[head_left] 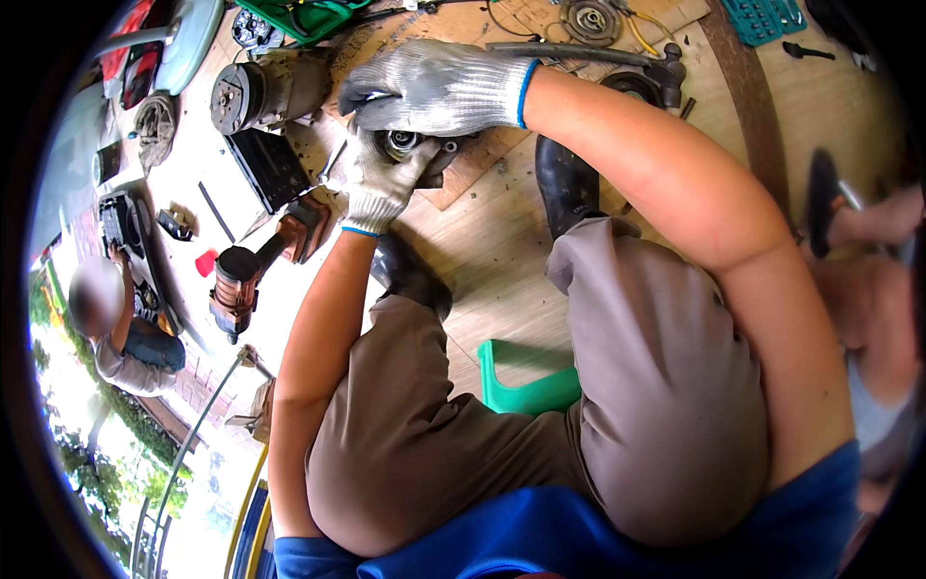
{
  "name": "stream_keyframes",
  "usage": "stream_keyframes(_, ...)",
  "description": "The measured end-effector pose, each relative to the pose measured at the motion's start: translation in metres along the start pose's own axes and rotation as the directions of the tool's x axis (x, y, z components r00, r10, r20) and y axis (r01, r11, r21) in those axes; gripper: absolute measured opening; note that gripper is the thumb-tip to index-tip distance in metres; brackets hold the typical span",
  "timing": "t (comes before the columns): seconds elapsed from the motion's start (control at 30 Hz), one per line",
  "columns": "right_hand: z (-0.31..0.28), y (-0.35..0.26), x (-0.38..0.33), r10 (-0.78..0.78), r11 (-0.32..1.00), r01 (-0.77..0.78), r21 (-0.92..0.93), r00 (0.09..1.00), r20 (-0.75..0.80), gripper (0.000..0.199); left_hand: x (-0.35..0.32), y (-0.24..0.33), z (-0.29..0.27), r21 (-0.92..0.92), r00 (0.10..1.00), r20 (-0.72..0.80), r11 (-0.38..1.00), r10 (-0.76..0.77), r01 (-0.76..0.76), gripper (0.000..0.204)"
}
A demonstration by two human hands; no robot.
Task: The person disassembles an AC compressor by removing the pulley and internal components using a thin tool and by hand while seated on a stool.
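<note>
My left hand (pixel 376 183), in a white knit glove with grey coating, is closed around a dark metal machine part (pixel 401 142) with a round bore facing me. My right hand (pixel 424 87), gloved the same way, lies over the top of that part with its fingers curled; whatever is under them is hidden. To the left of both hands, a metal compressor with a round pulley (pixel 241 96) lies on its side. Beside my left wrist is a shiny metal tool, perhaps a wrench (pixel 334 162), partly covered.
A cordless impact wrench (pixel 236 285) and a black box (pixel 267 169) lie left. Beyond my right hand are a hammer (pixel 666 72), a round pulley (pixel 588 19) and a green case (pixel 309 17). A green stool (pixel 526 388) is beneath me. People are at left (pixel 140 362) and right (pixel 878 280).
</note>
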State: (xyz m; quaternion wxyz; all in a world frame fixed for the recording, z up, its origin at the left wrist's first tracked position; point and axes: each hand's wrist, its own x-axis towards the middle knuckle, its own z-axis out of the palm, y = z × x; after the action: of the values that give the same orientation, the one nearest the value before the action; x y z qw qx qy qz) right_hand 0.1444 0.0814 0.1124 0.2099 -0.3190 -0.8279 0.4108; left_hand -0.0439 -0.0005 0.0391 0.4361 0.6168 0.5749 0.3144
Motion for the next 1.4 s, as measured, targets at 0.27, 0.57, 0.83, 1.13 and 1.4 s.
stream_keyframes(0.27,-0.013,0.002,0.008,-0.055,0.998,0.05,-0.036,0.99,-0.131,0.033,0.004,-0.012,-0.004,0.248,0.996,-0.048,0.967,0.07,-0.056,0.096)
stream_keyframes(0.57,-0.059,0.09,-0.022,0.262,0.82,-0.331,-0.467,0.942,-0.208,0.024,0.009,0.011,-0.013,0.322,0.996,0.06,0.944,0.062,-0.078,0.1)
stream_keyframes(0.83,0.0,0.137,-0.064,0.569,0.518,-0.546,-0.658,0.794,-0.212,0.024,0.016,0.01,-0.018,0.358,0.988,0.141,0.927,0.068,-0.114,0.107)
stream_keyframes(1.13,-0.011,0.071,-0.038,0.416,0.792,-0.429,-0.434,0.9,-0.13,0.038,0.014,0.0,-0.015,0.251,0.994,0.088,0.964,0.065,-0.085,0.122)
stream_keyframes(1.4,0.009,0.024,0.012,0.199,0.709,-0.03,-0.705,0.967,0.158,0.026,0.021,0.02,-0.017,0.235,0.985,0.164,0.972,-0.055,0.015,0.113)
